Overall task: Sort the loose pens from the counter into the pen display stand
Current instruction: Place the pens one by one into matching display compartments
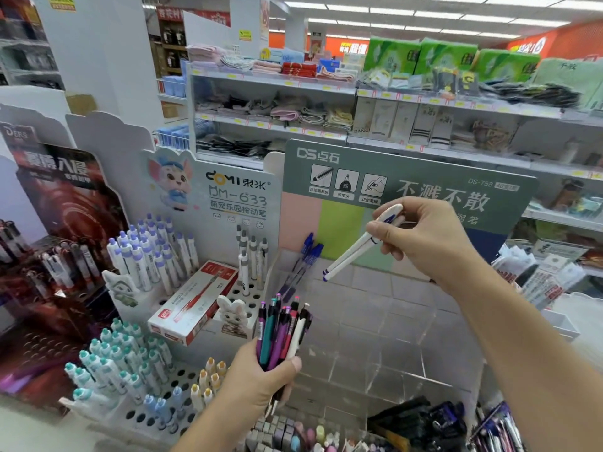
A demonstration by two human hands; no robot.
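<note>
My left hand (261,376) grips a bundle of several coloured pens (284,331), purple, teal, pink and white, tips up. My right hand (421,236) pinches two white pens with blue trim (362,246), which slant down to the left above the clear acrylic pen display stand (375,324). The stand has tiered see-through compartments under a grey-green backboard (408,184). A few blue pens (305,256) stand in its top left compartment; the other compartments look bare.
A white perforated stand (182,380) to the left holds purple, teal, blue and yellow capped pens, a red-and-white pen box (195,301) and a rabbit figure (235,316). A dark red display is far left. Mixed pens lie at the bottom right (434,422). Store shelves rise behind.
</note>
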